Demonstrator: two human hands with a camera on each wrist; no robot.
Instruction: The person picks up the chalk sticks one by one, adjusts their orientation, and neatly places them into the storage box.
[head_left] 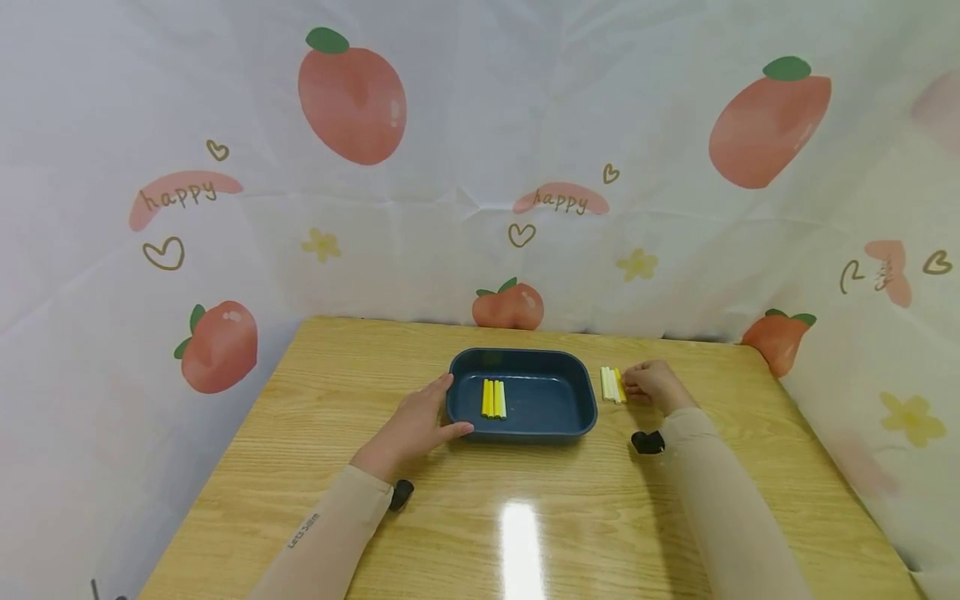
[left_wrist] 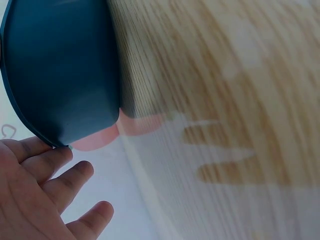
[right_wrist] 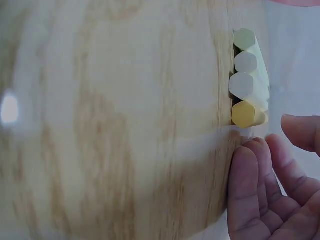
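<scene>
A dark blue rectangular tray (head_left: 555, 434) stands upright on the table, with several yellow and pale chalk-like sticks (head_left: 492, 399) side by side in its left part. My left hand (head_left: 411, 425) rests against the tray's left end, thumb near the front corner. Seen from the left wrist, its loosely spread fingers (left_wrist: 80, 180) touch the tray's rim. Right of the tray, a row of pale sticks (head_left: 608, 385) with a yellow stick (right_wrist: 244, 115) at its right end lies on the table; their ends are hexagonal. Beside the yellow stick is my right hand (head_left: 657, 386), fingers bent, thumb apart from them, gripping nothing.
The light wood table (head_left: 337, 358) meets a white cloth backdrop (head_left: 450, 125) printed with peaches, behind and at both sides. Glare (head_left: 521, 542) lies on the tabletop in front of the tray. A black wrist camera (head_left: 647, 442) sits at the right cuff.
</scene>
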